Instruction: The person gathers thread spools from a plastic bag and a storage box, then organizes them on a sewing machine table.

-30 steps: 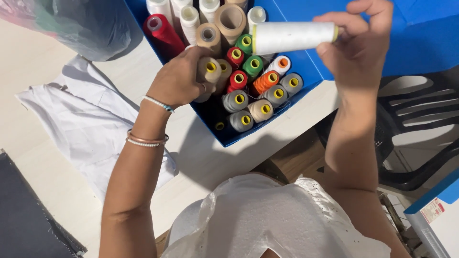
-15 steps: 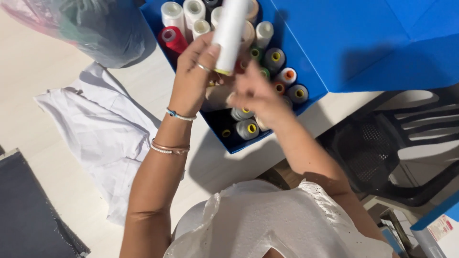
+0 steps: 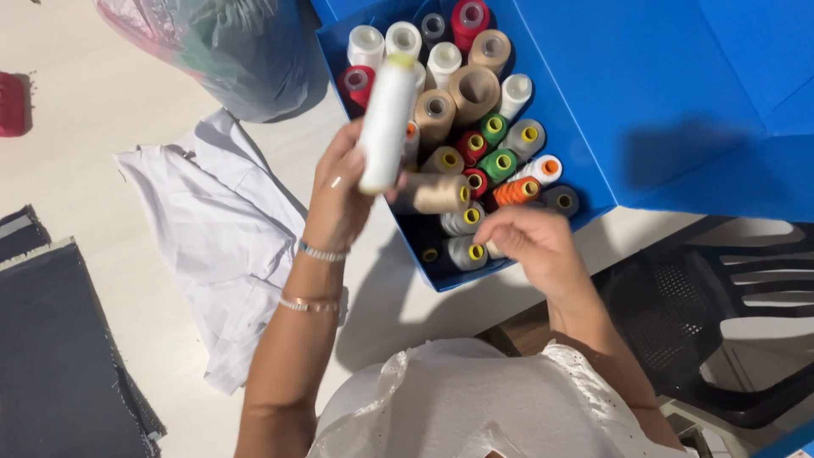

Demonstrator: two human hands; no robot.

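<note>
My left hand (image 3: 341, 197) holds a tall white thread spool (image 3: 386, 123) upright above the left edge of a blue box (image 3: 593, 93). The box is packed with several spools of thread: white, beige, red, green, orange and grey. A beige spool (image 3: 434, 193) lies on its side just right of my left hand. My right hand (image 3: 527, 242) hovers over the near corner of the box, fingers curled by a grey spool (image 3: 465, 251); whether it grips anything I cannot tell.
A white garment (image 3: 222, 233) lies spread on the pale table to the left. A clear plastic bag (image 3: 222, 47) of fabric sits at the top. Dark cloth (image 3: 59, 348) lies at the lower left, a black chair (image 3: 721, 322) at the right.
The white spool passed from my right hand to my left hand. My right hand dropped to the near corner of the box.
</note>
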